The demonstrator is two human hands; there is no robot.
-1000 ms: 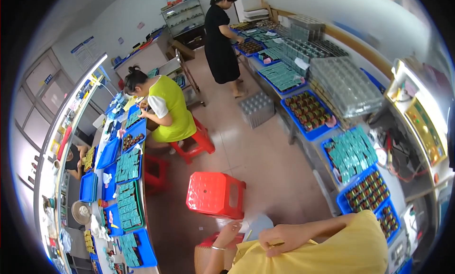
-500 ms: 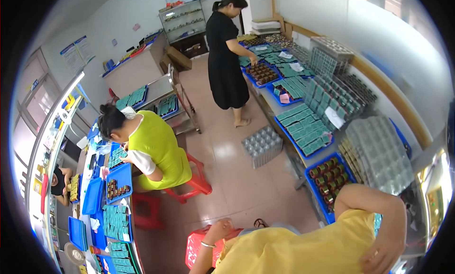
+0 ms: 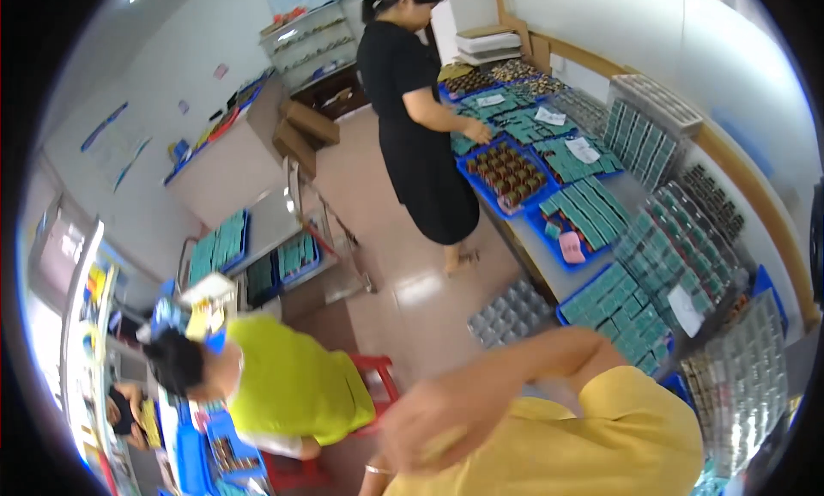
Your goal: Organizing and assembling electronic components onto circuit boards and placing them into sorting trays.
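My right forearm (image 3: 515, 359) reaches across the front of my yellow shirt (image 3: 584, 436). My right hand (image 3: 439, 429) is at the lower middle, smeared by motion, so its fingers cannot be read. It lies over the place of my left hand. Of my left arm only the wrist with a pale bracelet (image 3: 377, 469) shows; the left fingers are hidden. No held thing can be made out in either hand. Nearest beyond them is a red stool (image 3: 382, 384) under a seated person in a lime-green top (image 3: 296, 380).
Along the right, a long table bears blue trays of green-wrapped pieces (image 3: 614, 311), a tray of brown-and-green coils (image 3: 506, 174) and stacked clear plastic trays (image 3: 742, 384). A person in black (image 3: 416, 127) stands there. A clear moulded tray (image 3: 511, 314) lies on the floor. A metal cart (image 3: 266, 221) stands left.
My right hand has swung from my right side across to the left, over my left hand. The view has shifted toward the far table. The standing person's hand has lifted off the coils.
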